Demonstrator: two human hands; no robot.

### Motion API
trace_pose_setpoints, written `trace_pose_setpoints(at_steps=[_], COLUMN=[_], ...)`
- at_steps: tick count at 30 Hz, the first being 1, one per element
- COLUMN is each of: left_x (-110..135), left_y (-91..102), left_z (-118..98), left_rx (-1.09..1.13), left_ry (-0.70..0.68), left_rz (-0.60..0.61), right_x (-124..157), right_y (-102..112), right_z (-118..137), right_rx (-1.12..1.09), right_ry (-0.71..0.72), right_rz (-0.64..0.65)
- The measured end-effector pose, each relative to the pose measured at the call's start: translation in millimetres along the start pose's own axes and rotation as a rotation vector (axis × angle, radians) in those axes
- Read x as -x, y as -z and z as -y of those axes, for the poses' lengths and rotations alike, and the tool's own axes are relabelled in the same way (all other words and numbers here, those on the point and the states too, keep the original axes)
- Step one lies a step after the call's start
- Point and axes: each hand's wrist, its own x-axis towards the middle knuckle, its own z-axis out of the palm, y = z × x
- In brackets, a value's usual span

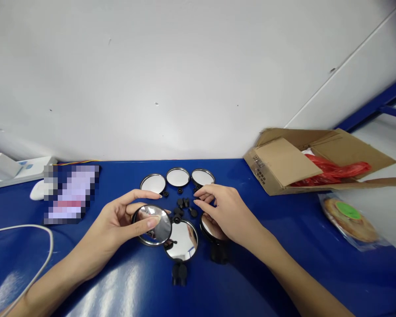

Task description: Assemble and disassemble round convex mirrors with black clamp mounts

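Note:
My left hand [123, 220] grips a small round convex mirror [152, 225] by its rim, thumb in front and fingers behind, a little above the blue table [284, 246]. My right hand [222, 211] hovers with fingers pinched together over several small black plastic parts [185, 204]; whether it holds one I cannot make out. A second round mirror on a black stem [181, 241] lies flat between my hands. Another mirror [207, 226] lies partly under my right palm. Three more round mirrors [177, 177] sit in a row further back.
An open cardboard box [284, 165] with red plastic inside stands at the right rear. A wrapped round pack [348, 218] lies near the right edge. A white cable [36, 246], a white mouse [38, 190] and a white device [6, 169] are at the left.

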Motion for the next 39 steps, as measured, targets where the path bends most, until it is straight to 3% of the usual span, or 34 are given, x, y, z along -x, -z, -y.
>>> trace_pose_setpoints(at_steps=[8,11,15,18,23,30,35,39], left_x=[1.0,1.6,5.6,10.0,11.9,8.2,6.1,4.6], left_y=[1.4,-0.2,-4.9,-10.8,-18.5,-15.9,-13.4,-10.0], left_z=[2.8,1.9,-3.5,-9.1,-12.6,-10.6,-10.2,-8.4], left_rx=[-0.073,-0.183,-0.312,-0.347,-0.306,-0.117,0.031,0.12], left_ry=[-0.043,-0.166,-0.281,-0.249,-0.219,-0.087,0.049,0.133], left_rz=[-0.043,-0.094,-0.179,-0.213,-0.222,-0.224,-0.127,-0.041], right_x=[1.6,4.6,12.7,17.4,19.6,21.0,20.3,21.3], right_y=[2.3,4.3,1.7,-4.6,-16.1,-16.3,-15.2,-16.0], right_z=[7.4,13.6,21.3,22.8,18.6,20.5,21.2,22.5], right_rx=[-0.02,-0.121,-0.236,-0.215,-0.135,-0.157,-0.197,-0.064], right_ry=[0.067,0.196,0.398,0.503,0.639,0.647,0.732,0.879], right_rz=[-0.064,-0.082,0.009,0.024,-0.081,-0.062,-0.147,-0.224])
